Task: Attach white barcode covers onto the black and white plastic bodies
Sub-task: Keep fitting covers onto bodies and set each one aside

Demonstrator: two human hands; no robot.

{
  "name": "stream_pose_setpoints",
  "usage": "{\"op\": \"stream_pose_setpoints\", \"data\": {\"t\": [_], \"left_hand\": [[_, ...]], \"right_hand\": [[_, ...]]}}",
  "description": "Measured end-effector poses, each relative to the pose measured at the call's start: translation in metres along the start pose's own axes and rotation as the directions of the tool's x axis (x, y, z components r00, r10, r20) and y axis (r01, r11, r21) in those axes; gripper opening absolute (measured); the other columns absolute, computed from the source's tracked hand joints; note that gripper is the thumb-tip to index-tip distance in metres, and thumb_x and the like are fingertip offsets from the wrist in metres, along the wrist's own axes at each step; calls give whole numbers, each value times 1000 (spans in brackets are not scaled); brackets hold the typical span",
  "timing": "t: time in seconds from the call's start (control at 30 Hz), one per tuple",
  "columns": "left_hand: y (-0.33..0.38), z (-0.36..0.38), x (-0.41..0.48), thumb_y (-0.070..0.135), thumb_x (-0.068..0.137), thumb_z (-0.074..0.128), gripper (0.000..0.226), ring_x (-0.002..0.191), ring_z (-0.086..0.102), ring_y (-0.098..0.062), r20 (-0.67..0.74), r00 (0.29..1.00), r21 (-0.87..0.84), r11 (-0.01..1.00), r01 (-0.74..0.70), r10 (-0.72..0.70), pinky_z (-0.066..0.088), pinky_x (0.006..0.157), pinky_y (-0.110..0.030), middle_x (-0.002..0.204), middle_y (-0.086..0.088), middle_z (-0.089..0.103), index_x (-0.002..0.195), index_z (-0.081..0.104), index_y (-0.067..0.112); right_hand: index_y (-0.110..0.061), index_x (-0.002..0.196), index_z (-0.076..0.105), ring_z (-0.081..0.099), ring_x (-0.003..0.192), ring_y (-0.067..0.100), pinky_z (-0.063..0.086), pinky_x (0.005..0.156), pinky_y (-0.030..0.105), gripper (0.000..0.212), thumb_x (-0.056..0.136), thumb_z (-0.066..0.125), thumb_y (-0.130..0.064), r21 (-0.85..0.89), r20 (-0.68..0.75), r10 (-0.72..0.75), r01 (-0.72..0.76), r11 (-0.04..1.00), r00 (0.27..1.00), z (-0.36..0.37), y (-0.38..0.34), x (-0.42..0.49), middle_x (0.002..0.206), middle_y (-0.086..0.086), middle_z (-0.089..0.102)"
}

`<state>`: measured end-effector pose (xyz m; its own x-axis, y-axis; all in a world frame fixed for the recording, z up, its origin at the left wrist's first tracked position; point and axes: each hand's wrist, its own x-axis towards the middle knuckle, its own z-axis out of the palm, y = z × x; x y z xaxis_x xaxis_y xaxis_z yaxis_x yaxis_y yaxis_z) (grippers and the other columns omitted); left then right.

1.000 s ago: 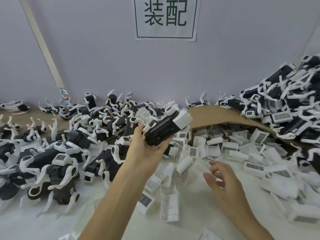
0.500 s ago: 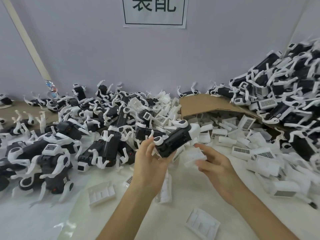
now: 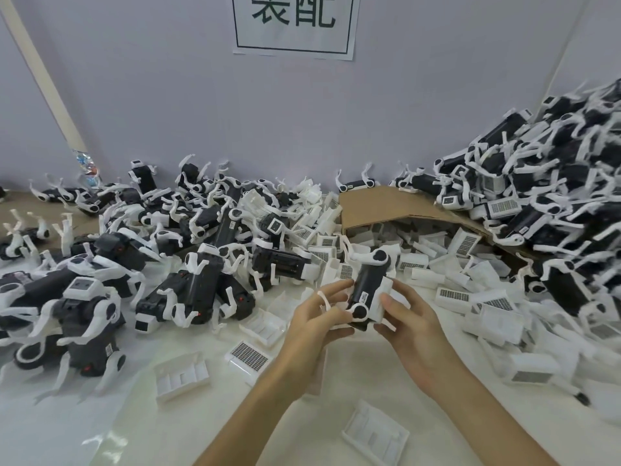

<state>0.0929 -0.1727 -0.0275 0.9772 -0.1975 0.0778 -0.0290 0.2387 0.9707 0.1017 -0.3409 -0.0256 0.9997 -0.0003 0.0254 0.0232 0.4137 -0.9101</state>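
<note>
The body (image 3: pixel 366 287) is up off the desk (image 3: pixel 151 428), in the middle, held between 2 hands. It is a long black block that stands nearly upright. It has a round white and black knob at the top and another at the bottom, thin white legs, and a small white sticker on its side. A white cover (image 3: pixel 381 299) sits against its right side. The left hand (image 3: pixel 317 319) holds the body's low end. Its fingers (image 3: pixel 336 288) are spread and reach up the left side, its thumb is under the bottom knob, and a white leg loops over 1 finger. The right hand (image 3: pixel 411 319) pinches the cover, with the thumb on its front and the other fingers curled behind. Behind the hands a brown box (image 3: pixel 376 208) lies open on its side. Many covers (image 3: pixel 423 260) spill out of it onto the desk, some with the barcode up. A left pile (image 3: pixel 201 250) of bodies spreads over the desk, and a taller right pile (image 3: pixel 554 203) leans on the wall. A loose cover (image 3: pixel 248 356) lies barcode up just left of the left arm.
</note>
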Motion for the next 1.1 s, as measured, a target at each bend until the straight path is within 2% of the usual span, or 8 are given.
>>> {"op": "stream_pose_setpoints", "data": {"t": [0.23, 0.47, 0.57, 0.67, 0.77, 0.83, 0.93, 1.1], "left_hand": [[0, -3, 0, 28, 60, 70, 58, 106, 70, -18, 86, 996, 47, 999, 4, -8, 54, 89, -30, 110, 4, 74, 116, 72, 40], [3, -1, 0, 49, 67, 74, 46, 100, 71, -22, 19, 999, -23, 999, 44, -44, 56, 77, -30, 104, 2, 75, 111, 76, 34], [3, -2, -1, 38, 75, 76, 31, 105, 64, -47, -32, 998, -81, 996, 48, -51, 59, 69, -38, 115, -18, 68, 103, 78, 24], [1, -5, 1, 18, 75, 72, 33, 98, 69, -37, 1, 999, -105, 993, 52, -52, 59, 72, -41, 118, -21, 64, 108, 76, 21], [-2, -5, 3, 9, 72, 64, 49, 103, 71, -29, 8, 997, -130, 989, 72, -71, 60, 80, -39, 110, -14, 71, 119, 73, 18], [-1, -6, 3, 4, 73, 59, 54, 106, 70, -29, 3, 996, -143, 985, 93, -94, 60, 84, -40, 115, -15, 72, 125, 68, 13], [3, -10, 3, -6, 86, 44, 47, 97, 72, -30, 29, 991, -253, 959, 130, -127, 61, 84, -40, 116, -21, 71, 127, 65, 7], [3, -9, 4, 12, 69, 55, 50, 82, 72, -25, 11, 988, -360, 921, 146, -153, 61, 71, -38, 102, -14, 75, 116, 71, 8]], "right_hand": [[3, 123, 62, 62, 99, 31, 46, 91, 43, 60, 71, 73, -25, -52, -4, -41, 41, 998, 999, -3, -5, -1, 111, 22, 66], [-3, 116, 67, 61, 90, 25, 47, 80, 34, 46, 75, 71, -24, -49, -24, -32, 31, 998, 999, -2, -2, 0, 101, 14, 69], [-2, 120, 66, 65, 92, 26, 53, 78, 32, 54, 73, 73, -27, -53, 18, -39, 40, 998, 999, -2, -1, 0, 107, 18, 71], [-7, 119, 69, 70, 92, 23, 57, 73, 26, 51, 72, 73, -28, -68, 70, -64, 69, 995, 995, -1, -4, -1, 108, 15, 74], [-10, 119, 70, 70, 103, 24, 56, 83, 29, 41, 81, 70, -24, -171, 35, -165, 169, 971, 986, -2, -2, -2, 112, 10, 74], [-17, 123, 69, 70, 106, 18, 54, 88, 26, 35, 88, 70, -19, -351, -47, -286, 252, 902, 957, -2, 0, -2, 111, 3, 75], [-24, 139, 54, 62, 108, -8, 51, 87, 11, 54, 90, 71, -8, -576, -74, -500, 372, 728, 863, -5, -2, -4, 118, -16, 66], [-21, 131, 60, 57, 120, 11, 49, 94, 16, 53, 84, 75, -1, -722, 97, -719, 546, 424, 688, -8, -2, -6, 126, -14, 54]]}}
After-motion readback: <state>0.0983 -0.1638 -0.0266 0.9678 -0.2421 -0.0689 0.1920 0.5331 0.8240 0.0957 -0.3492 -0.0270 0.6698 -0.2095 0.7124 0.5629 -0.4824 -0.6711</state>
